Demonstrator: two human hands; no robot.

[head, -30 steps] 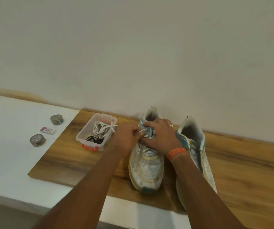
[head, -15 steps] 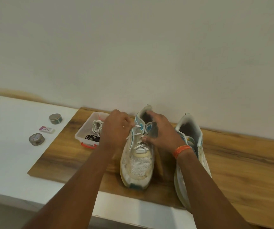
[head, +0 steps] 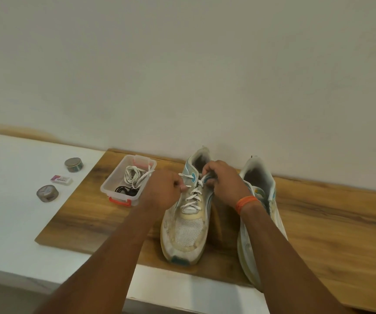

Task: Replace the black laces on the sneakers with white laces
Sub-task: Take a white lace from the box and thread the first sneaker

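Two worn white sneakers with blue trim stand on a wooden board (head: 318, 234), toes toward me. The left sneaker (head: 188, 232) carries a white lace (head: 191, 196) crossed through its eyelets. My left hand (head: 162, 191) is curled beside its upper eyelets and pinches a lace end. My right hand (head: 224, 184) grips the lace at the top right eyelets, by the collar. The right sneaker (head: 260, 214) stands behind my right wrist and is partly hidden. A clear plastic box (head: 114, 189) left of the shoes holds another white lace (head: 135, 175) and a black lace (head: 125, 191).
The board lies on a white counter (head: 12, 211) against a pale wall. On the counter to the left sit two small round tins (head: 73, 164) (head: 47, 193) and a small white packet (head: 61, 179). The counter's front edge runs just below the sneaker toes.
My hands have parted from a close huddle over the tongue: the left drew out to the shoe's left side, the right stayed at the top eyelets. More of the white lacing shows.
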